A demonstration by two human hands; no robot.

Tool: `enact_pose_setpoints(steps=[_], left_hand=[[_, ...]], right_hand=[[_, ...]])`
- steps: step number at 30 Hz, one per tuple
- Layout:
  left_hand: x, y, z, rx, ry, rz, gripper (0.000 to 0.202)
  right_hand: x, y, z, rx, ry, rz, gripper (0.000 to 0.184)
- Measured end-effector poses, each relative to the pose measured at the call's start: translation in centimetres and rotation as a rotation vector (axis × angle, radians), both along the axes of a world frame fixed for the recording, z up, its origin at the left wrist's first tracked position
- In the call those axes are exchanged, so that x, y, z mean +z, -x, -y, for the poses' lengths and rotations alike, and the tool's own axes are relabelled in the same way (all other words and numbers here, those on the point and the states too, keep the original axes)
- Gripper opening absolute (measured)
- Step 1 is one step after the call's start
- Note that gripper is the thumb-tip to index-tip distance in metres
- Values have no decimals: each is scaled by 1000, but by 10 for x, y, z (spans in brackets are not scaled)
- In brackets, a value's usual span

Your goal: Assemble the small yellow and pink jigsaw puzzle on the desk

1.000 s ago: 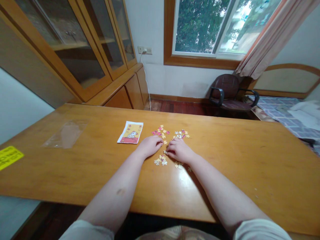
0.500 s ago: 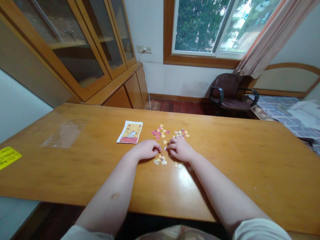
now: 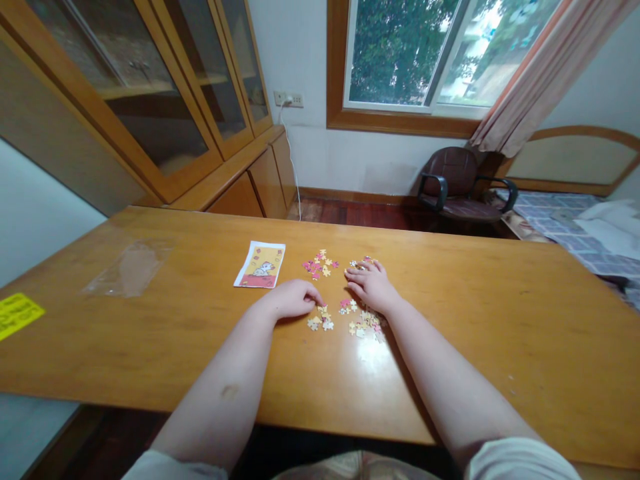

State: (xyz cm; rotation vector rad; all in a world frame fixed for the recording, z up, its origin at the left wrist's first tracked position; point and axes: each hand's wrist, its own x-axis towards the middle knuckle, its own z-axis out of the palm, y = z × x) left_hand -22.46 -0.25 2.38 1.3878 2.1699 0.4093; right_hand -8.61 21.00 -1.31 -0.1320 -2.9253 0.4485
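Note:
My left hand (image 3: 297, 299) lies on the table with its fingers curled together. Its fingertips meet the upper edge of a small pile of yellow and white jigsaw pieces (image 3: 321, 321); whether they grip one is hidden. Fingers spread, my right hand (image 3: 373, 285) covers part of the far right group of jigsaw pieces (image 3: 354, 264). Under its wrist lie more pale and yellow pieces (image 3: 367, 323), with a few pink and white ones (image 3: 347, 305) just above them. Pink and yellow pieces (image 3: 319, 265) form another group at the far middle.
A picture card (image 3: 260, 265) with a cartoon animal lies left of the pieces. Farther left is a clear plastic bag (image 3: 131, 268), and a yellow label (image 3: 19, 315) shows at the left edge. Beyond the wooden table (image 3: 475, 333) stand a cabinet (image 3: 240, 153) and an armchair (image 3: 457, 183).
My right hand has moved away from the middle to the far right group, its fingers spreading. Pieces it covered now show, and the loose ones between my hands are gone from there.

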Motion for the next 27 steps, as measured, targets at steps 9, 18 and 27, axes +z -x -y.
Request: enact_pose_setpoints(steps=[9, 18, 27], left_hand=[[-7, 3, -3, 35, -95, -53, 37], [-8, 2, -6, 39, -124, -140, 31], [-11, 5, -6, 41, -103, -200, 30]], right_hand=[[4, -2, 0, 168, 78, -124, 24], [8, -2, 10, 237, 81, -88, 24], [7, -2, 19, 284, 75, -24, 29]])
